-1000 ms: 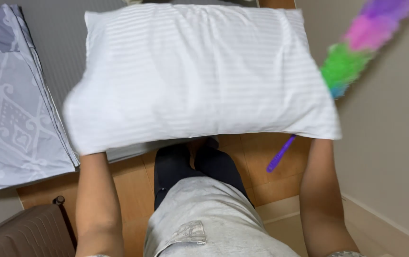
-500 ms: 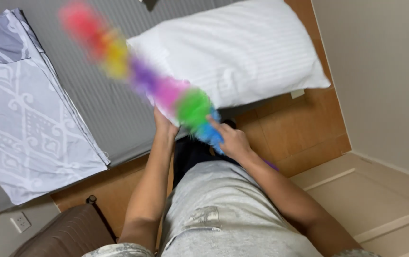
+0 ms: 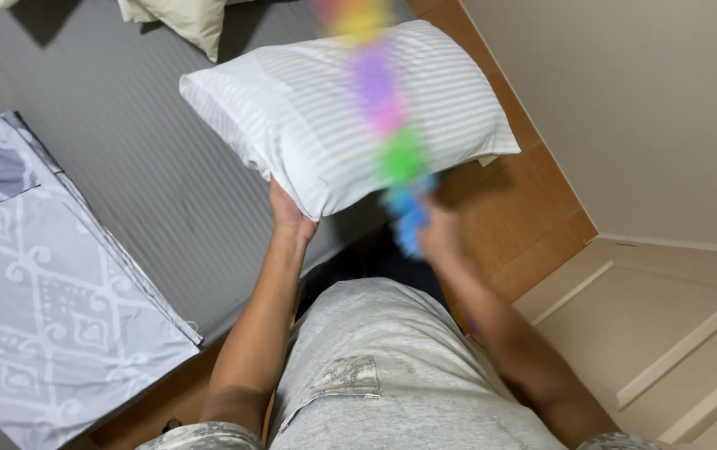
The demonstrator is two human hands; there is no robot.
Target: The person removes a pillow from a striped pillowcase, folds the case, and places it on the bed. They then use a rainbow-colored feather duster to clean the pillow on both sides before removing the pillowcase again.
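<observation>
Pillow (image 3: 350, 108), white with fine stripes, is lying at the corner of the grey mattress (image 3: 125, 158), its near edge overhanging the wooden bed frame (image 3: 525, 208). The left hand (image 3: 288, 212) is gripping that near edge, fingers closed under it. The right hand (image 3: 440, 237) is blurred and appears to be wrapped around the handle of a rainbow-coloured duster (image 3: 383, 100), which is sweeping over the pillow. A patterned grey sheet (image 3: 50, 308) is lying folded on the mattress to the left, and a cream pillow (image 3: 183, 21) is sitting at the far edge.
</observation>
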